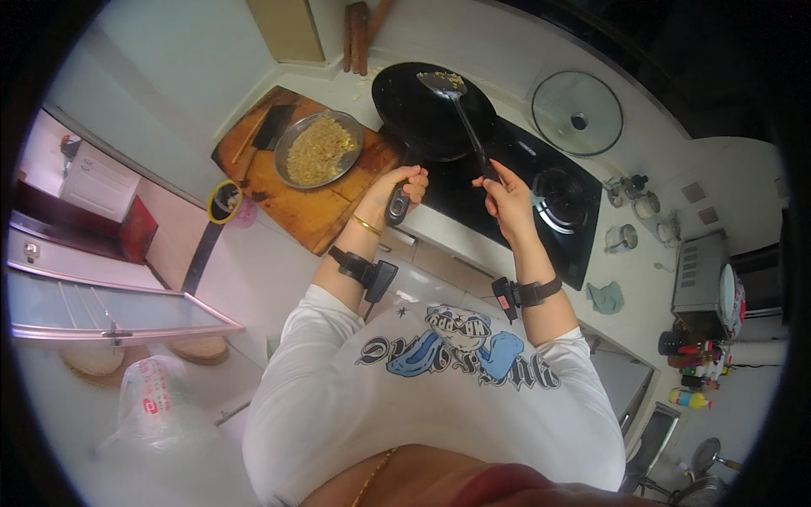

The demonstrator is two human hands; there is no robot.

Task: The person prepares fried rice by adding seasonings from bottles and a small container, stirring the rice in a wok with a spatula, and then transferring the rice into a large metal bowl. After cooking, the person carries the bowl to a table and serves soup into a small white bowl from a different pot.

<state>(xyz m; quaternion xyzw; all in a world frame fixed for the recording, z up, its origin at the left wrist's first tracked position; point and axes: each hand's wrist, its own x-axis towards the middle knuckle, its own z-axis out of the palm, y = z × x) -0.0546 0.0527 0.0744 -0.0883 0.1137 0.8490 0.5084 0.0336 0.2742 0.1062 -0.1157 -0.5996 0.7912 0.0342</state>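
My left hand [405,187] grips the black handle of a dark wok [412,117], which sits over the left part of the cooktop. In my right hand [509,198] is a metal spatula [469,127], its blade above the wok with a little rice on it. To the left, a round metal plate [304,184] heaped with fried rice [319,151] and bits of egg rests on a wooden cutting board [336,215]. Beside the plate lies a cleaver [274,128] with a dark blade, along with wooden chopsticks [250,134].
A glass lid [557,114] leans against the wall behind the black glass cooktop [583,247]. Glass jars [621,238], a green cloth [605,298] and a microwave [696,279] stand along the right counter. A yellow-rimmed bin [215,218] is left of the board; a plastic bag [152,399] sits lower left.
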